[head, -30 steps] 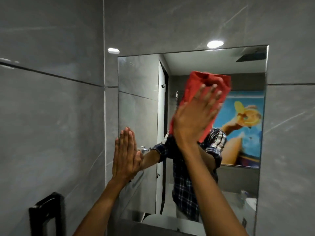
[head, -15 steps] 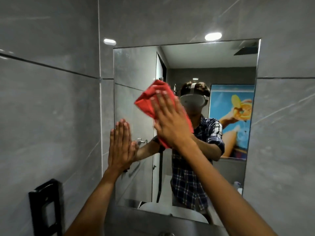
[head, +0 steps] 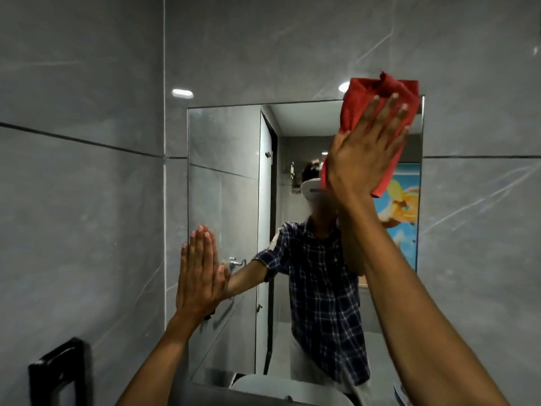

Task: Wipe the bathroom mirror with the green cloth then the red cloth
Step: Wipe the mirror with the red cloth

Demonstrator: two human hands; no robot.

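The bathroom mirror (head: 228, 177) hangs on the grey tiled wall ahead of me. My right hand (head: 363, 150) presses the red cloth (head: 377, 95) flat against the mirror's upper right corner; the cloth's top edge sticks up past the mirror's frame. My left hand (head: 199, 273) rests flat with fingers together on the mirror's lower left edge and holds nothing. The green cloth is not in view. The mirror reflects a person in a checked shirt.
Grey tiled walls (head: 82, 200) enclose the mirror on the left and right. A black wall fixture (head: 58, 373) sits at the lower left. The white rim of a basin (head: 292, 391) shows just below the mirror.
My right hand has swept the red cloth from the mirror's middle left up to its upper right corner. My left hand has stayed on the lower left edge.
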